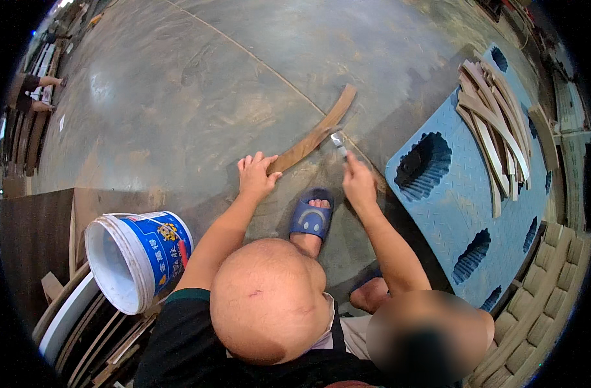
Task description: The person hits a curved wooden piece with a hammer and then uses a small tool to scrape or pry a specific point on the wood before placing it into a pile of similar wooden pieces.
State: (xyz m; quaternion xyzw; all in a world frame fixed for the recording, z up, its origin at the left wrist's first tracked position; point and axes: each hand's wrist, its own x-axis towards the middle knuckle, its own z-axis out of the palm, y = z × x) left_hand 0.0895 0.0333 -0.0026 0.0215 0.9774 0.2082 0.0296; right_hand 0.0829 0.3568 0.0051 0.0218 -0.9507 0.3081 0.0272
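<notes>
Grips the near end of a curved wooden strip (308, 146) in the left hand (257, 176), partly closed, with the thumb to one side and the fingers to the other. Has the strip lying on the grey floor (179, 103), ahead of a blue slipper (311, 218), slanting away to the upper right. Grasps a small tool (339, 144) in the right hand (359, 183), curled closed. Points its pale metallic head at the strip's right edge, too blurred to tell the exact kind or whether touching. Has a blue pallet (454, 213) at the right, bearing a loose pile of curved strips (493, 123). Has a white-and-blue bucket (156, 249) at the left, beside the left forearm.
</notes>
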